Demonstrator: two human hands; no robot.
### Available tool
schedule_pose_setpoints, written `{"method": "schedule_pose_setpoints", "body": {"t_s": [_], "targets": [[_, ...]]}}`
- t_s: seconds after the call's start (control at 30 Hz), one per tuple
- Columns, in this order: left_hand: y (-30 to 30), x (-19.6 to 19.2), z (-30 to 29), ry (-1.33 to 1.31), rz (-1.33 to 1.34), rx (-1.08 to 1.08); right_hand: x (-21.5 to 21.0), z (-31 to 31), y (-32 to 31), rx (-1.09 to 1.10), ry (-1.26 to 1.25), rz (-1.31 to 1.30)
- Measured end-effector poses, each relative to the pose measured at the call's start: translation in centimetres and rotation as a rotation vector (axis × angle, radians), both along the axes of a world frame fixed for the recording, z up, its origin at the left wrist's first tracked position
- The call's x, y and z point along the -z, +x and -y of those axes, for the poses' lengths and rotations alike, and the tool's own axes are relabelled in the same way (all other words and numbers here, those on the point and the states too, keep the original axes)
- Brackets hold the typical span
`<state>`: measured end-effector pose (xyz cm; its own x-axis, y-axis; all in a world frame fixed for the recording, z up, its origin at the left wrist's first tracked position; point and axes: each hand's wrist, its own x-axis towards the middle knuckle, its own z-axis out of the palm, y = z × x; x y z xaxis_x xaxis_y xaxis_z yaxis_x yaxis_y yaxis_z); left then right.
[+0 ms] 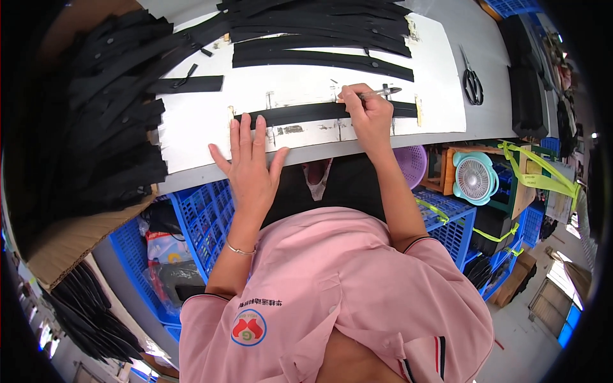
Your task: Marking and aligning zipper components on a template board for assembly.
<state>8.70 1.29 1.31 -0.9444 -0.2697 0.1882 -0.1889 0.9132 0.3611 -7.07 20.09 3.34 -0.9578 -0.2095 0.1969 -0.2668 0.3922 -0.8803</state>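
A black zipper strip (299,114) lies across a white board (440,83) that bears dark marks and bits of tape. Spread flat, the fingers of my left hand (250,169) press on the strip's left end. My right hand (370,124) grips a pen (381,94) over the strip, right of its middle. The pen's writing tip is hidden by the fingers, so I cannot tell whether it touches the strip. Several more black zipper strips (319,59) lie on the board's far side.
A big heap of black zipper strips (83,102) covers the table's left side. Black-handled scissors (472,84) lie right of the board. Below the table edge are blue crates (207,214), a purple basket (410,165) and a turquoise fan (475,179). A cardboard box (83,246) stands at the left.
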Motion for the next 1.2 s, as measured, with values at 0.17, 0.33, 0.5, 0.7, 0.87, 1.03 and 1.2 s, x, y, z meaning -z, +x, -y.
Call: {"method": "schedule_pose_setpoints", "body": {"t_s": [0.17, 0.33, 0.5, 0.7, 0.87, 1.03, 1.2], "targets": [[-0.3, -0.7, -0.3, 0.061, -0.008, 0.004, 0.6, -0.6, -0.4, -0.06, -0.002, 0.052], [-2.6, -2.1, -3.6, 0.259, -0.09, 0.225, 0.9, -0.5, -0.3, -0.068, 0.015, 0.022], [-4.5, -1.2, -6.1, 0.233, -0.098, 0.243, 0.9, -0.5, -0.4, -0.074, 0.093, -0.01], [-4.5, -0.9, -6.3, 0.201, -0.091, 0.232, 1.5, -0.2, -0.6, -0.016, -0.012, -0.135], [-4.5, -0.8, -6.3, 0.19, -0.067, 0.23, 1.4, -1.5, -0.6, -0.167, 0.023, 0.018], [-4.5, -0.6, -6.4, 0.176, -0.093, 0.237, 1.6, -1.6, -0.8, -0.207, 0.083, -0.041], [-4.7, -0.6, -6.6, 0.15, -0.08, 0.242, 1.6, -1.7, -0.9, -0.234, 0.122, -0.196]]}}
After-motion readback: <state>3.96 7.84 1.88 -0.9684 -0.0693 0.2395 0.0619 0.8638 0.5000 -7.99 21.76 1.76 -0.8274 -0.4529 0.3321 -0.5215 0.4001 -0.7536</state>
